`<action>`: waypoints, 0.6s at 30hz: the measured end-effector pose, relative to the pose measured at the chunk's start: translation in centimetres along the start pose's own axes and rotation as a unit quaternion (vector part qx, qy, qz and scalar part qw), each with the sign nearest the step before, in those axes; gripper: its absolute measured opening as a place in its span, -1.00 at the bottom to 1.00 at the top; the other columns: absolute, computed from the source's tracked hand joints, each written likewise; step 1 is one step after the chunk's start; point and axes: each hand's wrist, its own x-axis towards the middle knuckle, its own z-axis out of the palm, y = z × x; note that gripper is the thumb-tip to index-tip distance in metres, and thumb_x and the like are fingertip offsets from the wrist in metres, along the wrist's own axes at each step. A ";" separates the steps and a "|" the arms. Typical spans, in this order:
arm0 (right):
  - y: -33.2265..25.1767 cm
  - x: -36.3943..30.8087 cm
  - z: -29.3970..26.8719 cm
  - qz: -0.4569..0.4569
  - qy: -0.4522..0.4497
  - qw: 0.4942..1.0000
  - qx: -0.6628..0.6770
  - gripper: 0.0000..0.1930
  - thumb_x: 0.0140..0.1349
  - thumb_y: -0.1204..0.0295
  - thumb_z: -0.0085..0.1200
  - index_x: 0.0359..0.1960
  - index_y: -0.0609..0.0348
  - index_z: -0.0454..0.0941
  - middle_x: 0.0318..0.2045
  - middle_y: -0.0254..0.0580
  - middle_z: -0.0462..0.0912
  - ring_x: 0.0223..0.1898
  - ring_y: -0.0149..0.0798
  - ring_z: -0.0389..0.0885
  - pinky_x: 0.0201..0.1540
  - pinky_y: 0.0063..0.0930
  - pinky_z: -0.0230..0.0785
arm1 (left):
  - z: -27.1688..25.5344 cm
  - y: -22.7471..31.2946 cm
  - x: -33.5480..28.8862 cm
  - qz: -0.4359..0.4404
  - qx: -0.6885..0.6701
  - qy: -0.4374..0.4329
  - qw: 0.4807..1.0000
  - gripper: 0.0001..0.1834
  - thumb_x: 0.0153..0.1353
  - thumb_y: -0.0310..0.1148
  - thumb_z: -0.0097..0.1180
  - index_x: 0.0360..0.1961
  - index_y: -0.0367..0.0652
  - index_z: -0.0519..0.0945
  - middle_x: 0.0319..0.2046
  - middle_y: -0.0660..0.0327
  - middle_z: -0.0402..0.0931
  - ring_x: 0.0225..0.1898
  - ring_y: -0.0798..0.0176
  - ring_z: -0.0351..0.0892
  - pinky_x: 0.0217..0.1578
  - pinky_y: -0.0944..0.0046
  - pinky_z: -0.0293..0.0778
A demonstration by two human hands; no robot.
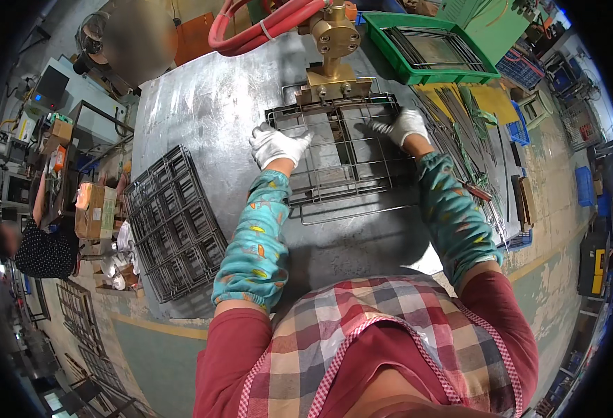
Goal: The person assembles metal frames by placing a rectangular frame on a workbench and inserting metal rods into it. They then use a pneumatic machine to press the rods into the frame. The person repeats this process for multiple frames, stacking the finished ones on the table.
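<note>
A flat wire rack (349, 159) of thin steel rods lies on the metal table, its far edge beneath the brass-coloured head (331, 43) of a machine. My left hand (278, 146), in a white glove, grips the rack's left side, thumb pointing inward over the wires. On the opposite side my right hand (407, 128), also gloved, holds the rack's right edge near its far corner. A glove finger there reaches over the wires. The undersides of both hands' fingers are hidden. Flat dark bars show beneath the rack's wires.
Finished-looking wire racks (174, 223) lie stacked at the table's left. A green tray (428, 52) of rods stands far right. Loose rods (460, 129) and pliers-like red-handled tool (478, 191) lie on the right. Thick red hoses (264, 31) hang above. Another person (47, 251) is at far left.
</note>
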 end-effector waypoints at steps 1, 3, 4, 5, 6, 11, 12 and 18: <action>-1.2 -1.0 -0.3 0.004 -0.006 1.000 -0.010 -0.04 -0.48 -0.23 0.38 -0.12 0.36 0.50 -0.15 0.12 0.58 -0.10 -0.01 0.57 -0.04 -0.28 0.43 | 0.1 -0.2 0.1 -0.001 -0.003 0.007 1.000 0.18 -0.41 0.38 0.26 0.11 -0.36 0.27 0.04 -0.04 0.28 0.10 0.00 0.31 0.05 0.16 0.36; -2.6 -2.1 -0.9 0.033 0.015 0.998 -0.053 -0.09 -0.44 -0.22 0.37 -0.15 0.36 0.53 -0.16 0.10 0.59 -0.10 -0.01 0.58 -0.04 -0.29 0.43 | 0.1 -0.1 0.0 -0.002 -0.005 0.006 1.000 0.18 -0.41 0.38 0.27 0.12 -0.34 0.26 0.03 -0.04 0.29 0.10 0.00 0.30 0.05 0.15 0.35; -2.8 -2.1 -1.2 0.036 0.009 0.997 -0.060 -0.11 -0.43 -0.21 0.37 -0.17 0.35 0.53 -0.17 0.10 0.59 -0.10 -0.01 0.58 -0.04 -0.29 0.43 | 0.0 -0.1 -0.1 -0.003 -0.006 0.006 1.000 0.18 -0.41 0.37 0.27 0.12 -0.33 0.26 0.03 -0.03 0.29 0.10 -0.01 0.30 0.06 0.15 0.35; -3.0 -2.2 -1.4 0.039 0.003 0.997 -0.068 -0.13 -0.41 -0.20 0.37 -0.18 0.34 0.54 -0.17 0.10 0.59 -0.11 -0.02 0.58 -0.04 -0.30 0.43 | 0.1 -0.2 -0.1 -0.001 -0.004 0.010 1.000 0.18 -0.41 0.37 0.27 0.13 -0.32 0.25 0.03 -0.03 0.29 0.11 -0.01 0.29 0.06 0.14 0.34; -3.0 -2.1 -1.5 0.042 -0.002 0.996 -0.077 -0.15 -0.40 -0.19 0.37 -0.19 0.33 0.55 -0.18 0.10 0.59 -0.11 -0.02 0.58 -0.04 -0.30 0.43 | 0.2 -0.2 -0.1 0.001 -0.004 0.014 1.000 0.19 -0.41 0.37 0.27 0.13 -0.31 0.25 0.03 -0.03 0.29 0.11 -0.01 0.29 0.06 0.13 0.34; -2.9 -2.1 -1.6 0.026 -0.005 0.997 -0.070 -0.18 -0.37 -0.17 0.36 -0.19 0.33 0.56 -0.18 0.11 0.59 -0.11 -0.03 0.58 -0.04 -0.31 0.43 | 0.1 0.0 -0.2 -0.003 -0.005 0.013 1.000 0.18 -0.41 0.37 0.27 0.13 -0.31 0.25 0.05 -0.03 0.28 0.13 -0.02 0.26 0.08 0.11 0.33; -3.0 -2.2 -1.8 0.026 -0.003 0.997 -0.072 -0.18 -0.37 -0.16 0.36 -0.19 0.34 0.55 -0.17 0.11 0.59 -0.11 -0.03 0.58 -0.04 -0.31 0.43 | 0.0 0.0 -0.2 -0.004 -0.004 0.009 1.000 0.18 -0.41 0.37 0.27 0.13 -0.31 0.26 0.05 -0.03 0.27 0.13 -0.02 0.26 0.08 0.11 0.32; -2.5 -2.0 -1.4 0.031 -0.005 0.997 -0.071 -0.16 -0.36 -0.17 0.35 -0.15 0.34 0.54 -0.14 0.12 0.58 -0.08 -0.03 0.56 -0.02 -0.33 0.41 | -0.1 0.1 -0.3 -0.002 -0.009 0.006 1.000 0.16 -0.41 0.38 0.27 0.12 -0.30 0.29 0.07 -0.04 0.27 0.12 -0.05 0.28 0.07 0.09 0.34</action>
